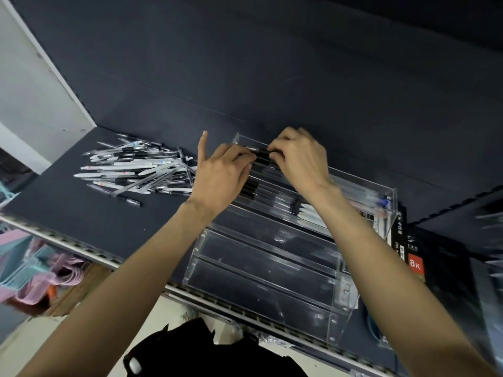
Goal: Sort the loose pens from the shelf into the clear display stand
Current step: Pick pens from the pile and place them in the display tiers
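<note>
Now my left hand [221,176] and right hand [298,156] both pinch one black pen [261,151] over the clear display stand's [272,257] top tier, loose pens [136,170] piled at left of frame.

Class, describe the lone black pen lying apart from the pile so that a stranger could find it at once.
Start at the dark shelf and find the pen pile left of the clear stand. Just below the pile, nearest the shelf's front edge, lies a short black pen. Unlike the heaped pens, it lies at the pile's fringe.
</note>
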{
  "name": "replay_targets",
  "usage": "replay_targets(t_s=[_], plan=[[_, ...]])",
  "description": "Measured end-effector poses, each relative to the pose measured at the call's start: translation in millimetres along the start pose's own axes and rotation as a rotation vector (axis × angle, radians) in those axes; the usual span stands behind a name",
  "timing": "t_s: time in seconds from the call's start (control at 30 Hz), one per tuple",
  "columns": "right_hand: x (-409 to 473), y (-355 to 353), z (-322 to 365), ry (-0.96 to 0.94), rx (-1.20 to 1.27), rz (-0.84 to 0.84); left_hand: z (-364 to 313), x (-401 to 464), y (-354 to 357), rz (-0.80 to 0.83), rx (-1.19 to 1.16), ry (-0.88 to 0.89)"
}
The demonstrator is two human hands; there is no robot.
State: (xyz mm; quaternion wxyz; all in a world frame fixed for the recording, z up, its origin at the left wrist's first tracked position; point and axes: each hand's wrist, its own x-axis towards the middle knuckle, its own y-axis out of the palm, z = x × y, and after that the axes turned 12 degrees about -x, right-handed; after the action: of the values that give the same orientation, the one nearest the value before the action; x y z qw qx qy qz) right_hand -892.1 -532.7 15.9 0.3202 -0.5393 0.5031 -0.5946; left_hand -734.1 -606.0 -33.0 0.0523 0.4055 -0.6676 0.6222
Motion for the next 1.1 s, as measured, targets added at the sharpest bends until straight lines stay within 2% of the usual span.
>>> replay_targets(t_s=[0.13, 0.27, 0.37, 0.5, 0.67, 0.8, 0.93, 1.03, 1.1], plan=[[0, 4, 2, -0.027, -0.012, 0.020, 7, 7, -8, 0.012, 0.060, 0.012], [-9, 7, -1, -0.015, 0.043, -0.117, 15, 3, -11, -0.019, -0.003, 0.046], [-13, 7, -3, -0.063, 0.043, -0.122, 15, -1, -11, -0.015, -0.020, 0.063], [-12, 8, -3, -0.043, -0.008, -0.109, 8, 3, -11, 0.032, -0.033, 0.010], [-23, 5, -2, -0.007, 0.045, -0.143, 5, 0, -17, 0.047, -0.123, -0.057], [-47, -13, 13, 0.026, 0.211, -0.254, 7, -21, -41, -0.108, -0.293, -0.105], [-74, -33, 64, 0.008, 0.465, -0.321, 13, -76, -85, -0.368, -0.400, -0.275], [-89, -28, 118, -0.110, 0.570, -0.202, 35, -130, -114, -0.506, -0.516, -0.478], [-93, -15, 155, -0.181, 0.570, -0.040, 65, -158, -126, -0.468, -0.518, -0.594]])
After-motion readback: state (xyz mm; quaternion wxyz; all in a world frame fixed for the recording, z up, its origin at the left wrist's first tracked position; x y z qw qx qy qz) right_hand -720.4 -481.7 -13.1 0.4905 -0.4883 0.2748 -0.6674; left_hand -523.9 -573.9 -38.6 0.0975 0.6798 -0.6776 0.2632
